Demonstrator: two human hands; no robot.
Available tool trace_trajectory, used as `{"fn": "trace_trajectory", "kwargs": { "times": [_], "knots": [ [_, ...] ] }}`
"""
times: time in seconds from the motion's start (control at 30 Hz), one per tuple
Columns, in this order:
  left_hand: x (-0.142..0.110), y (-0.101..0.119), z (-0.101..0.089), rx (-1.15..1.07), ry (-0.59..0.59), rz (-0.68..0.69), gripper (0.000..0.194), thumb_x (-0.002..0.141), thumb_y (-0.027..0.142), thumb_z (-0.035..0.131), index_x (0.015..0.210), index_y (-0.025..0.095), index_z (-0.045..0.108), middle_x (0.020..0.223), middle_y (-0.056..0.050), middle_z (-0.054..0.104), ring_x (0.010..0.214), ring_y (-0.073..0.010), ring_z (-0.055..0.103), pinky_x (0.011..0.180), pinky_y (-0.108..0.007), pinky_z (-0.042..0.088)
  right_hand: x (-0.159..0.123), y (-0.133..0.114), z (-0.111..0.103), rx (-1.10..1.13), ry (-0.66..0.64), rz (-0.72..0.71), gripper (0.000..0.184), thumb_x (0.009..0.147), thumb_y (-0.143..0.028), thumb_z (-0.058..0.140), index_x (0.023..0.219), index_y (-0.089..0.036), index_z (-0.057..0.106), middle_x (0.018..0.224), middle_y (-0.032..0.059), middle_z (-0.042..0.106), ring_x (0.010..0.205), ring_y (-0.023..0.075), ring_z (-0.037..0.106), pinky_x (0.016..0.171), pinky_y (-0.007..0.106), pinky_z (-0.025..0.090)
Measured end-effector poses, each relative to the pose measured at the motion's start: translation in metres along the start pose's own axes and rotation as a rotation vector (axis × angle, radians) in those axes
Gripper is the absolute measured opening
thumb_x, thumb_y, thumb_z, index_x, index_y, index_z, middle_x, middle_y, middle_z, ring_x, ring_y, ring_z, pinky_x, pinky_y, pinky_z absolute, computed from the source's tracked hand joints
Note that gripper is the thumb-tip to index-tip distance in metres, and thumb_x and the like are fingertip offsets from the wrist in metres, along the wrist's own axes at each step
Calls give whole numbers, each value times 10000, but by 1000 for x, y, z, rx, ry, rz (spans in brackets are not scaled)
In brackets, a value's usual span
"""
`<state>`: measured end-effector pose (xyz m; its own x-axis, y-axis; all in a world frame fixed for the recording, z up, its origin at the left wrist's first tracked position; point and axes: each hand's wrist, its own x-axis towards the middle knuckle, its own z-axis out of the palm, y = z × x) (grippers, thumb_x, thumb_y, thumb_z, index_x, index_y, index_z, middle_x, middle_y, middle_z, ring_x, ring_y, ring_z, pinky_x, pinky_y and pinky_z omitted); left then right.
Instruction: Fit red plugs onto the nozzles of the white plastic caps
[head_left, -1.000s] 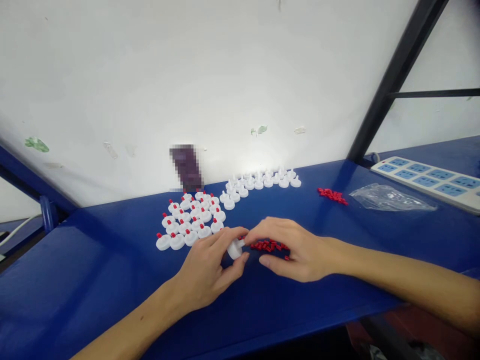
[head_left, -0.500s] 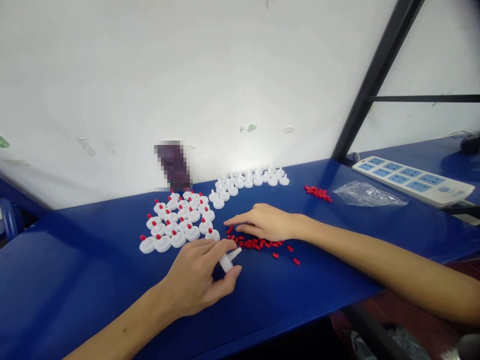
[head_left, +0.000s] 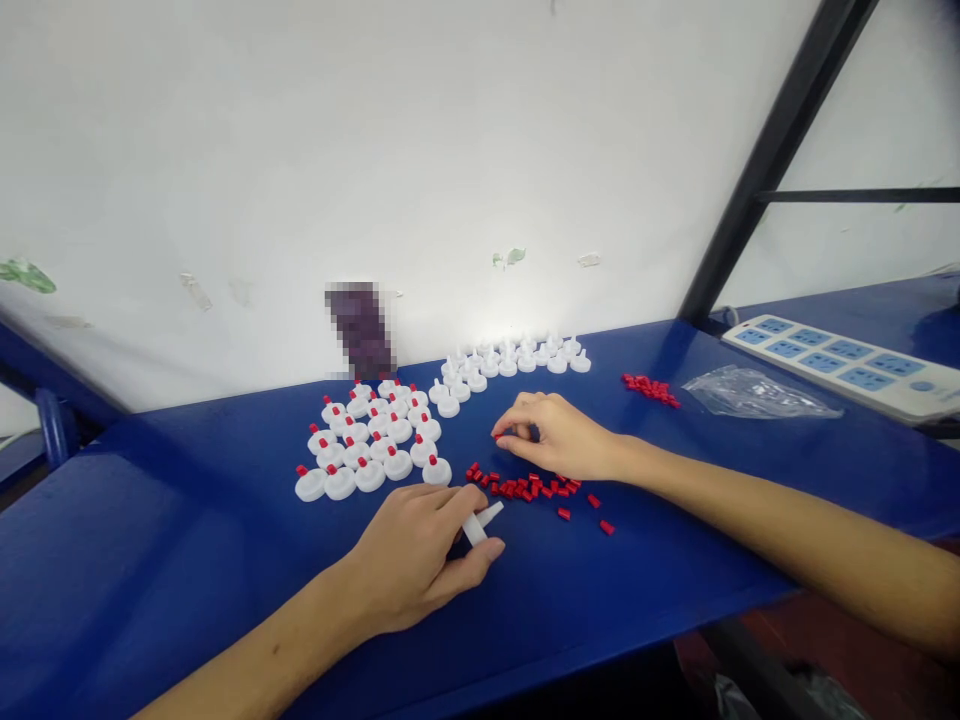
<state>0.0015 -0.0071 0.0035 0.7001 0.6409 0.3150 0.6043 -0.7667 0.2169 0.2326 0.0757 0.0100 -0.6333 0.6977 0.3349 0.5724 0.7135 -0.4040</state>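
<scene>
Between the thumb and fingers of my left hand [head_left: 427, 555] is a white nozzle cap [head_left: 475, 528], tilted, its bare spout pointing right. My right hand [head_left: 551, 437] is closed in a pinch just above the table, with a small red tip cap [head_left: 498, 436] partly showing at the fingertips. Below it lies a loose pile of red tip caps [head_left: 525, 487], a few strayed to the right. Left of the hands stand several white nozzle caps with red tips [head_left: 369, 474]. Farther back, white nozzle caps without red tips [head_left: 507, 364] stand in a curved group.
A second heap of red tip caps [head_left: 651, 390] lies at the right, beside a clear plastic bag [head_left: 757, 392]. A white power strip [head_left: 847, 365] stretches behind the bag. A blurred dark phone-like object [head_left: 361, 328] leans on the wall. A black metal post [head_left: 776, 165] rises at the right.
My right hand left the nozzle cap, reached to the red pile, and is now pinched on a red tip cap above it. My left hand keeps hold of the white nozzle cap.
</scene>
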Motion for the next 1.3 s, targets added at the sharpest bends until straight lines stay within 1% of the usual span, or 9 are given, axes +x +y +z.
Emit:
{"fn": "trace_trajectory", "kwargs": {
  "times": [0.1,0.17,0.23,0.3,0.43,0.57,0.77,0.97,1.3],
  "knots": [
    [0,-2,1,-13,-2,-25,222,986,373,456,1038,181,555,716,1,650,633,-213,636,589,-321,451,-8,-14,-2,75,26,38,119,904,-196,632,940,-154,737,490,-60,496,492,99,479,592,240,411],
    [1,-3,2,-1,7,-38,209,986,367,463,1049,185,545,696,11,638,613,-207,625,583,-312,437,-15,-24,-4,144,31,-17,139,914,-206,613,963,-155,732,468,-77,451,444,81,432,531,219,382],
    [1,-3,2,12,25,-47,196,987,361,465,1048,189,537,679,18,626,593,-201,611,574,-305,422,-21,-32,-5,211,54,-110,155,921,-212,600,987,-152,727,492,-75,449,439,71,414,486,205,354],
    [1,-4,3,14,48,-54,184,991,352,460,1052,193,527,674,23,618,583,-195,602,568,-298,411,-26,-39,-7,253,123,-172,153,917,-205,601,986,-147,724,596,-42,508,486,68,442,475,196,356],
    [0,-2,2,5,102,-41,156,999,333,448,1064,204,507,681,30,602,565,-177,579,552,-280,383,-29,-45,-7,335,267,-131,84,885,-182,634,923,-154,704,815,15,590,578,63,507,503,182,411],
    [0,0,2,-13,117,-25,145,992,305,456,1087,206,503,702,30,601,576,-170,576,554,-274,380,-29,-46,-1,410,228,-128,57,826,-125,661,870,-162,657,794,-21,633,509,33,477,514,174,429],
    [0,-1,3,-28,146,-26,144,982,302,474,1076,201,519,686,34,581,559,-159,553,548,-269,373,-31,-45,3,451,153,-95,82,830,-135,641,886,-164,589,657,-76,589,399,10,394,422,160,353],
    [0,1,2,-28,192,0,155,987,298,465,1081,189,521,674,37,571,534,-147,527,548,-266,376,-31,-45,1,463,108,-85,62,878,-182,630,915,-169,583,577,-82,558,454,48,482,468,172,394],
    [-2,2,0,-38,214,28,147,990,296,468,1086,193,510,734,17,614,597,-158,575,575,-270,413,-31,-44,-2,494,97,-115,74,910,-221,635,943,-158,616,635,-61,595,496,49,519,504,171,429]
  ]
}}
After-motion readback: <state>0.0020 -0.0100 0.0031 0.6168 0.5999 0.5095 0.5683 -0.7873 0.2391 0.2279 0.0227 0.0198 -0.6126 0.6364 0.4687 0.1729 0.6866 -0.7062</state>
